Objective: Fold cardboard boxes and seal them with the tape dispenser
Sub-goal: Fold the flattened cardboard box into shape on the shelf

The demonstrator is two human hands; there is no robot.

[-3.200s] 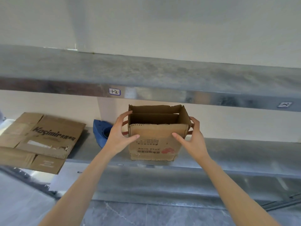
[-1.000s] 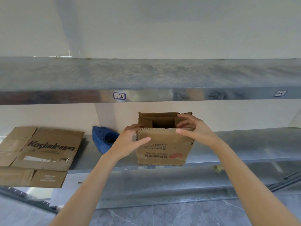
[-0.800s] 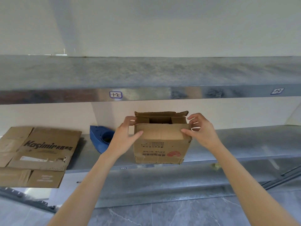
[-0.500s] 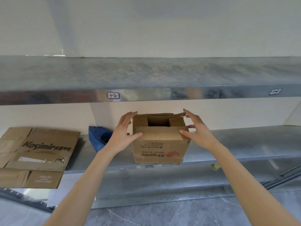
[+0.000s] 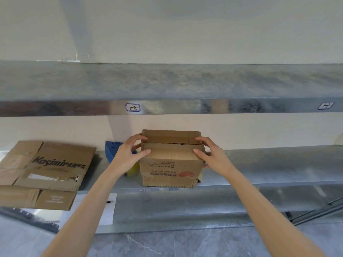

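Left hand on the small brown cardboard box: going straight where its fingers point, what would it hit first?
It is pressing on the small brown cardboard box; sliding on across its closed flaps, the left hand would probably meet the right hand.

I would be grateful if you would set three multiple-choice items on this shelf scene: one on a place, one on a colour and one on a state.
1. Where does the flattened cardboard lie, relative to the small box?
A. On top of it.
B. To its left, on the same shelf.
C. On the shelf above.

2. What colour is the tape dispenser behind the left hand?
A. Red.
B. Blue.
C. Green.

3. How do the small box's top flaps stand?
A. Upright and open.
B. Torn off.
C. Folded down shut.

Answers: 1 B, it lies flat to the left of the box on that shelf; 2 B, its visible body is blue; 3 C, the flaps lie flat under the left hand and the right hand.
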